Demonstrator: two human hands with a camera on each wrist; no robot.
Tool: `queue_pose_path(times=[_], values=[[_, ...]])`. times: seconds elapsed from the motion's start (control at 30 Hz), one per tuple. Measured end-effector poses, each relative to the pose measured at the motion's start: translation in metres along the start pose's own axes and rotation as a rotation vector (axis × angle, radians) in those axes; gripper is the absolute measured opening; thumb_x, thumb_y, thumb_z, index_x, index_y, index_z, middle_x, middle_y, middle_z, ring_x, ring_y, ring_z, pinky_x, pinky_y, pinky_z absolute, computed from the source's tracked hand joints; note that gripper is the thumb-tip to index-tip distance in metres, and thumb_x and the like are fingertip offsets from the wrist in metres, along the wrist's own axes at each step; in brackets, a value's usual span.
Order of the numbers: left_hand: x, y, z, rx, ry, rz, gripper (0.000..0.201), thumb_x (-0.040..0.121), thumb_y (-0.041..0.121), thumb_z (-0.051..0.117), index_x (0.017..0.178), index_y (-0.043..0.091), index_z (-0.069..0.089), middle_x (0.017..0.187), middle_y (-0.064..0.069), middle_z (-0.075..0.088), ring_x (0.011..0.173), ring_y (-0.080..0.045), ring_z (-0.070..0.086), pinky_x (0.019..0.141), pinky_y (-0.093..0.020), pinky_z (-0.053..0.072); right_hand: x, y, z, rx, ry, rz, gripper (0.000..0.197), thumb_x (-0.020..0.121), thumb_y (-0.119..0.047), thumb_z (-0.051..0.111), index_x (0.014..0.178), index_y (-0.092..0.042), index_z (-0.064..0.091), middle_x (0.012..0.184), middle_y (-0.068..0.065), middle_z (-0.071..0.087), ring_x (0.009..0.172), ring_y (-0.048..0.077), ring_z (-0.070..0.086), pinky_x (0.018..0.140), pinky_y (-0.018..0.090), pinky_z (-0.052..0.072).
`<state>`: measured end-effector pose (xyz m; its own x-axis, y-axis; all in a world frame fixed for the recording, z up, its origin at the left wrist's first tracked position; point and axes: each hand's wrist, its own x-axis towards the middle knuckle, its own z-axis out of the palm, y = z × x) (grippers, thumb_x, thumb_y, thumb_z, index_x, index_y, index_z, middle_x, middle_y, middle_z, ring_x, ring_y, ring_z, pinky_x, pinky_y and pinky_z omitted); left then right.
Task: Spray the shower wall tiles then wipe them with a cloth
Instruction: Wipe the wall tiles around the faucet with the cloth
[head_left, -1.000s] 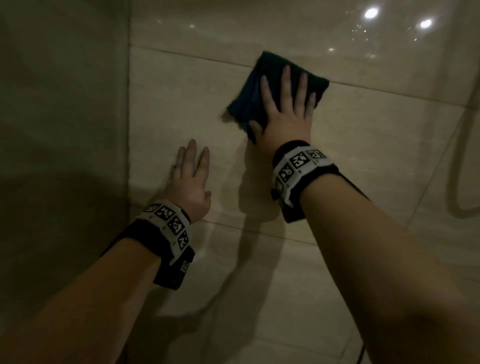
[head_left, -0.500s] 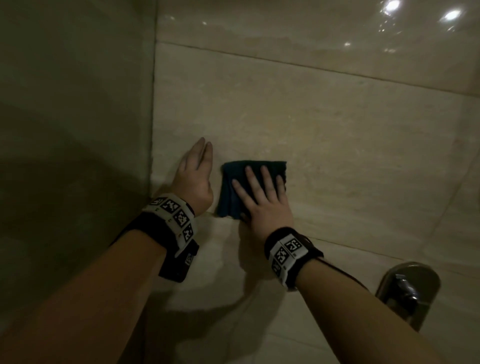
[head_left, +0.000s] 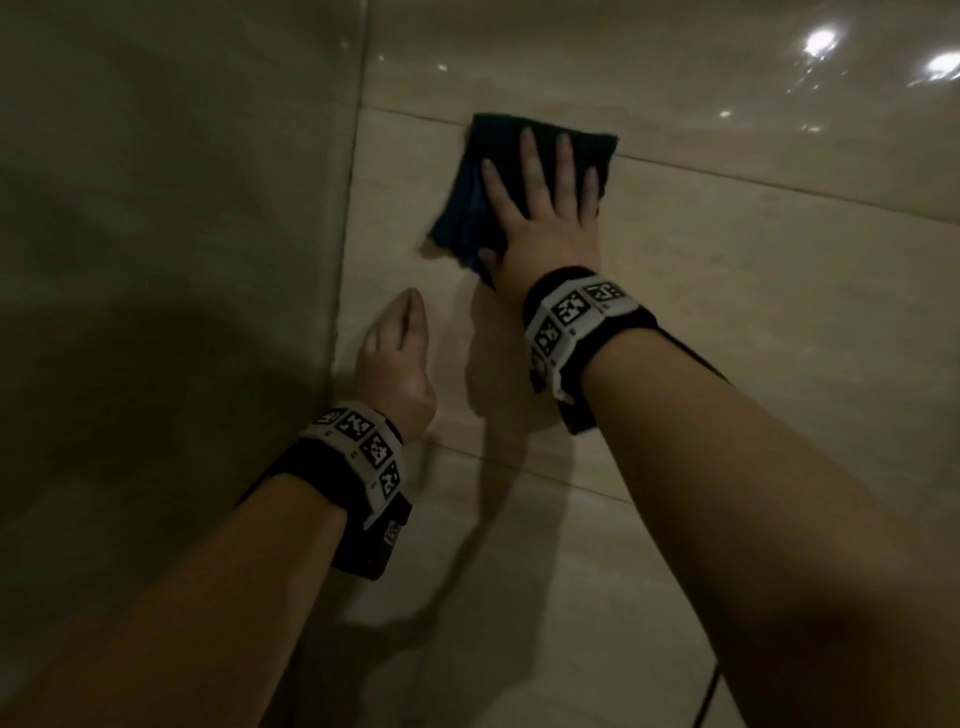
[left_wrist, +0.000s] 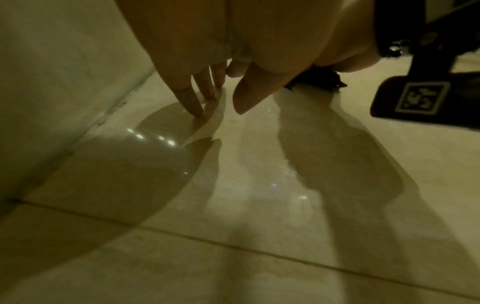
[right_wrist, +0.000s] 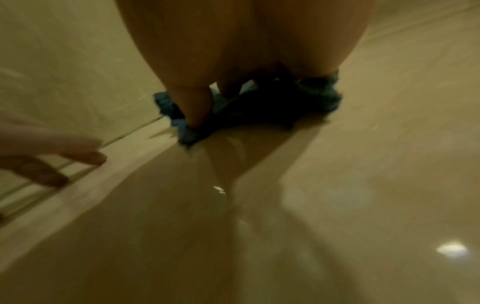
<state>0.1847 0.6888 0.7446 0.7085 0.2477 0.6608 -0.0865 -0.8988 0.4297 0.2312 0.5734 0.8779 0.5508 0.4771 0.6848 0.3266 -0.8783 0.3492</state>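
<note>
Lying flat against the beige shower wall tiles (head_left: 727, 291), the dark blue cloth (head_left: 467, 208) sits just below a horizontal grout line, with its top edge crossing that line. The cloth is folded, and its lower left corner hangs slightly loose from the tile. The right hand (head_left: 545, 218) presses on the cloth with fingers (head_left: 563, 161) straight and spread wide, the palm covering the cloth's lower right part. In the right wrist view the cloth (right_wrist: 272, 107) appears bunched under the thumb and palm, and the picture is blurred. The left hand (head_left: 397, 358) is lower and to the left, near the wall corner, well apart from the cloth. Its fingers (left_wrist: 189, 96) are straight and held close together, the tips touching the tile, as the left wrist view shows; they hold nothing. Both wrists carry black bands with white marker tags: the left wristband (head_left: 363, 457) and the right wristband (head_left: 576, 322). To the left stands the adjoining side wall (head_left: 156, 260), darker and in shadow. Bright light reflections (head_left: 821, 41) gleam on the glossy tile at upper right. Shadows of both arms fall on the tiles below the hands.
</note>
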Motion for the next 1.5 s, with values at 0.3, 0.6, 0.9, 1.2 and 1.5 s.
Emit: queue_pose_path(times=[0.3, 0.6, 0.9, 1.2, 1.5], values=[[-0.003, -0.022, -0.002, -0.041, 0.01, -0.118, 0.081, 0.085, -0.006, 0.044, 0.15, 0.01, -0.003, 0.158, -0.009, -0.001, 0.144, -0.028, 0.011, 0.117, -0.026, 0.016, -0.07, -0.043, 0.059, -0.074, -0.182, -0.261, 0.072, 0.095, -0.048, 0.034, 0.148, -0.03, -0.011, 0.155, 0.003, -0.025, 0.142, 0.031, -0.024, 0.107, 0.047, -0.024], [-0.007, -0.025, -0.019, 0.062, 0.019, -0.164, 0.084, 0.083, 0.0, 0.049, 0.15, 0.012, -0.001, 0.158, -0.009, 0.002, 0.138, -0.035, 0.02, 0.115, -0.034, 0.017, -0.06, -0.027, 0.052, -0.176, -0.204, -0.41, 0.072, 0.093, -0.052, 0.036, 0.148, -0.034, -0.007, 0.156, -0.002, -0.021, 0.143, 0.025, -0.021, 0.11, 0.042, -0.021], [0.031, 0.004, -0.04, 0.07, 0.039, -0.082, 0.077, 0.093, 0.016, 0.043, 0.149, 0.015, -0.009, 0.158, -0.006, -0.009, 0.144, -0.03, 0.006, 0.118, -0.037, 0.011, 0.012, 0.018, -0.014, -0.093, -0.029, -0.056, 0.073, 0.092, -0.057, 0.034, 0.146, -0.037, -0.012, 0.155, -0.004, -0.025, 0.143, 0.025, -0.024, 0.113, 0.043, -0.017], [0.066, 0.04, -0.051, 0.135, 0.019, 0.052, 0.075, 0.094, 0.017, 0.045, 0.15, 0.016, -0.004, 0.158, -0.005, -0.009, 0.145, -0.029, 0.003, 0.119, -0.033, 0.01, -0.033, 0.027, 0.003, -0.038, -0.019, 0.0, 0.071, 0.094, -0.055, 0.03, 0.146, -0.034, -0.014, 0.156, -0.001, -0.023, 0.143, 0.027, -0.022, 0.113, 0.044, -0.017], [0.082, 0.065, -0.051, 0.173, 0.046, 0.14, 0.075, 0.092, 0.021, 0.049, 0.151, 0.017, 0.002, 0.158, -0.007, -0.007, 0.143, -0.032, 0.004, 0.119, -0.04, 0.014, 0.013, 0.078, -0.043, -0.043, 0.019, 0.118, 0.068, 0.094, -0.054, 0.029, 0.146, -0.037, -0.011, 0.156, -0.004, -0.023, 0.143, 0.025, -0.022, 0.116, 0.043, -0.013]])
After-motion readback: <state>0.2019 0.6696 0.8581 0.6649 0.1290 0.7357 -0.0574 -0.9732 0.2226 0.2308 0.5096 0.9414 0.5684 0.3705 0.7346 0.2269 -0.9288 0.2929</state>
